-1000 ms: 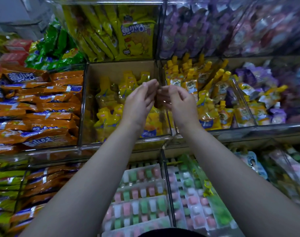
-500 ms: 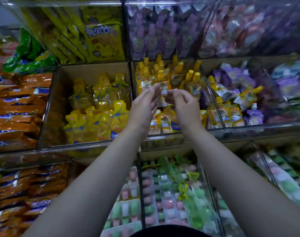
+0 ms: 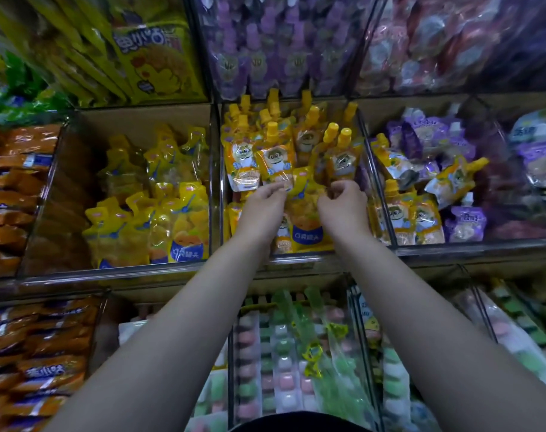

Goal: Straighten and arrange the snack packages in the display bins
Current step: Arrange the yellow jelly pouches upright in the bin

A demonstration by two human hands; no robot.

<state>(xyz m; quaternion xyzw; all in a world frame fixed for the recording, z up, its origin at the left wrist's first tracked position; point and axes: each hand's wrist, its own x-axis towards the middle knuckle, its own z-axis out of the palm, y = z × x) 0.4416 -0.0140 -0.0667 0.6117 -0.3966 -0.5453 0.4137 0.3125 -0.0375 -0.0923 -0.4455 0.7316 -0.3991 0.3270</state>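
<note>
One flat yellow pouch (image 3: pixel 306 210) is being held upright in the middle bin (image 3: pixel 299 260), long axis running top to bottom, squarely between two hands, neither nearer. Its upper left corner is being pinched by the left hand (image 3: pixel 260 210), its upper right corner seemingly by the right hand (image 3: pixel 343 207), fingers curled narrow. Matching pouches (image 3: pixel 172 219) are lying in the left bin (image 3: pixel 109 272) (probably its home). About eleven capped spout pouches (image 3: pixel 274 157) are standing behind.

spouted pouches (image 3: pixel 274 157) in middle bin (image 3: pixel 299 260), flat pouches (image 3: pixel 159 219) in bin left
</note>
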